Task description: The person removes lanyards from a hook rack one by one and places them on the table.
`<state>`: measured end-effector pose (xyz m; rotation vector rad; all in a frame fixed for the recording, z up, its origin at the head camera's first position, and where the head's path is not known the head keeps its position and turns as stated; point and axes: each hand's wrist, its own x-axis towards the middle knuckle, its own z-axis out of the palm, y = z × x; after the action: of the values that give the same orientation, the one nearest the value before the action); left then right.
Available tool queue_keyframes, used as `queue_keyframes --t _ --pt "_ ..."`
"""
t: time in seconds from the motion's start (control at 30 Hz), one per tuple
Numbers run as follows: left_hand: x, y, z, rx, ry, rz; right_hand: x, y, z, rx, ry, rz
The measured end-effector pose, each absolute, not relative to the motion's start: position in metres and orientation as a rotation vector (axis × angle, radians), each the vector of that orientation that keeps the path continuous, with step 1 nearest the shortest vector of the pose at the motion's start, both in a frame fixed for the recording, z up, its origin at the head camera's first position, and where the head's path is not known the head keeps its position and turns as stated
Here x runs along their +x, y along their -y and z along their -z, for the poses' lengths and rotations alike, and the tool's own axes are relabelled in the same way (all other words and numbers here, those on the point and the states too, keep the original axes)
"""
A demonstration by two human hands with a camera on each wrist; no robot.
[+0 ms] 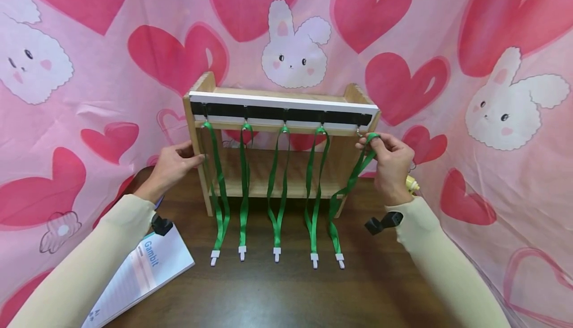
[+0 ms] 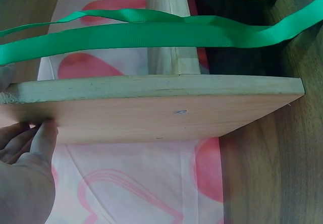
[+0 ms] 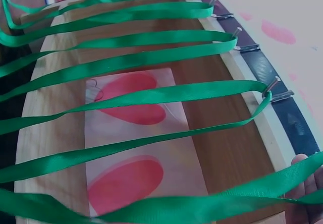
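A wooden rack (image 1: 277, 156) stands on the table, with a black strip (image 1: 264, 114) of metal hooks along its top front. Several green lanyards (image 1: 279, 193) with white clips hang from the hooks. At the far right, my right hand (image 1: 393, 161) pinches the top loop of another green lanyard (image 1: 353, 178) just right of the last hook (image 1: 359, 131); its clip dangles below. My left hand (image 1: 172, 166) holds the rack's left side panel (image 2: 126, 115), with fingers against its outer face in the left wrist view. Only some right fingers (image 3: 300, 183) show in the right wrist view.
A notebook labelled Gambit (image 1: 147, 268) lies at the left on the brown table (image 1: 277, 303). A yellow bottle tip (image 1: 412, 184) shows behind my right wrist. Pink heart-and-rabbit cloth (image 1: 344, 59) hangs behind the rack and along both sides.
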<state>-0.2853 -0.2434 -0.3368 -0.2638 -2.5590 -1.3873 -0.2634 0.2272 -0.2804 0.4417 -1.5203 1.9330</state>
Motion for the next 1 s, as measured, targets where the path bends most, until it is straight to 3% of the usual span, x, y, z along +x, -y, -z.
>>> queue_keyframes --t 1.0 --pt "-0.286 0.242 0.337 -0.275 2.544 1.377 -0.261 -0.273 0.28 0.317 1.37 -1.953"
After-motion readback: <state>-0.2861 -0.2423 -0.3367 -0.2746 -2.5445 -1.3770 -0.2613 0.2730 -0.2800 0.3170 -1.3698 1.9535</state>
